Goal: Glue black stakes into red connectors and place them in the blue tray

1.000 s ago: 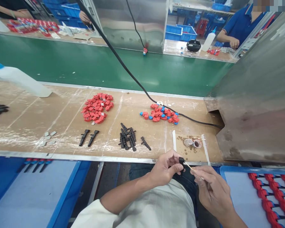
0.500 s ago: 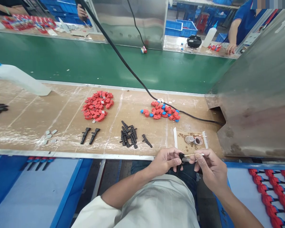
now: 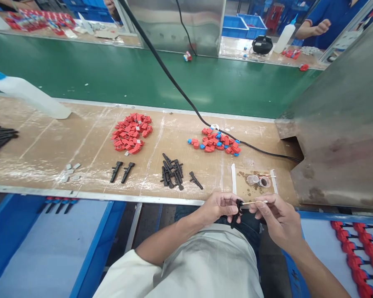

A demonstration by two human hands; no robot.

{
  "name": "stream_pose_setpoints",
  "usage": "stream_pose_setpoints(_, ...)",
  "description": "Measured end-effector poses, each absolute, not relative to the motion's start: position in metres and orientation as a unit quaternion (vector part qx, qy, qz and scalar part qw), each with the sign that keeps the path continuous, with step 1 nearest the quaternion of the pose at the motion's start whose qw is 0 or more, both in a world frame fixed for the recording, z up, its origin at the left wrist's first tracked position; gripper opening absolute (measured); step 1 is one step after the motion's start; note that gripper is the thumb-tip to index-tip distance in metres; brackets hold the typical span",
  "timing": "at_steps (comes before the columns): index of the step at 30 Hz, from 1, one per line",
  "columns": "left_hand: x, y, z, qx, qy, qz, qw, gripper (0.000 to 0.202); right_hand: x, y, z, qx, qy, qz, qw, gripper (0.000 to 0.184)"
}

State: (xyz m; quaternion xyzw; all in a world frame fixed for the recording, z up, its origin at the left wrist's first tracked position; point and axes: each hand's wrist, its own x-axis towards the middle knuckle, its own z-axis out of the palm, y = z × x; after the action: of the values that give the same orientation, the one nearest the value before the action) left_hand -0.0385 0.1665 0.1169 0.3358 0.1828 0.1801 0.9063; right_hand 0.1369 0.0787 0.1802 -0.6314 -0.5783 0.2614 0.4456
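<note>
My left hand (image 3: 219, 207) pinches a small black plastic part (image 3: 236, 212) just below the bench's front edge. My right hand (image 3: 276, 219) holds a thin wooden stick (image 3: 254, 202), its tip touching the top of that black part. On the bench just beyond my hands sit two small round cups (image 3: 257, 181), one with dark fluid, between two white strips. A heap of black parts (image 3: 171, 171) lies to the left of them.
Piles of red pieces (image 3: 130, 133) and red-and-blue pieces (image 3: 216, 144) lie on the bench, crossed by a black cable (image 3: 180, 91). A white bottle (image 3: 31, 96) lies far left. Blue trays (image 3: 43, 244) flank my lap; the right one holds red-capped assemblies (image 3: 360, 252). A metal housing (image 3: 345, 124) stands right. Other people work across the green belt.
My right hand rose and turned the stick from slanted to level, keeping its tip at the black part. Both hands moved up toward the bench edge; the view shifted slightly.
</note>
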Motion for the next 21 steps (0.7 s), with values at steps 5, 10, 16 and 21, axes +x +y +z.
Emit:
stream_pose_setpoints(5, -0.041, 0.167, 0.114, 0.255, 0.191, 0.149, 0.936, 0.053, 0.149, 0.082, 0.188, -0.608, -0.457, 0.357, 0.542, 0.028)
stream_pose_setpoints(10, -0.042, 0.169, 0.111, 0.199, 0.179, 0.139, 0.953, 0.049, 0.173, 0.079, 0.187, -0.672, -0.431, 0.220, 0.561, 0.025)
stream_pose_setpoints(16, -0.039, 0.172, 0.106, 0.174, 0.177, 0.139, 0.959, 0.050, 0.197, 0.084, 0.182, -0.709, -0.598, 0.020, 0.373, 0.019)
stream_pose_setpoints(21, -0.037, 0.174, 0.101, 0.152, 0.181, 0.143, 0.961, 0.045, 0.201, 0.094, 0.171, -0.697, -0.634, -0.005, 0.336, 0.020)
